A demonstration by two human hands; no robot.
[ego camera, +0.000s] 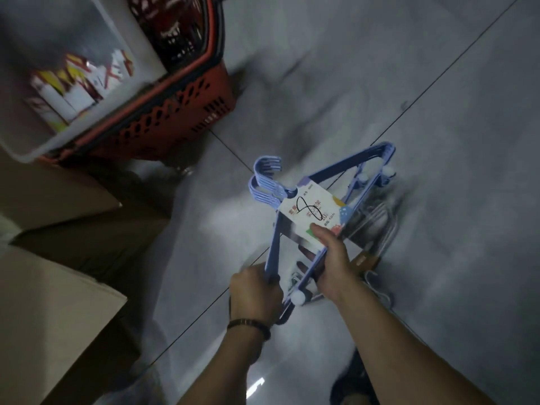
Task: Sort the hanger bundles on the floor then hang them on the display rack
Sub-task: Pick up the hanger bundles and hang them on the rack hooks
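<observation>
Both hands [256,290] gripping blue hanger bundle [336,182]

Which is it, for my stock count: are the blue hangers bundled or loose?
Bundled: a paper label sleeve holds the blue hangers together.

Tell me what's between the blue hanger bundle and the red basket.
Bare grey floor tile, crossed by a dark grout line, separates the blue hanger bundle from the red basket, in the head view.

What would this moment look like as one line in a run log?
left hand: grips blue hanger bundle at a corner | right hand: thumb on paper label | metal hangers: on floor beneath
</observation>
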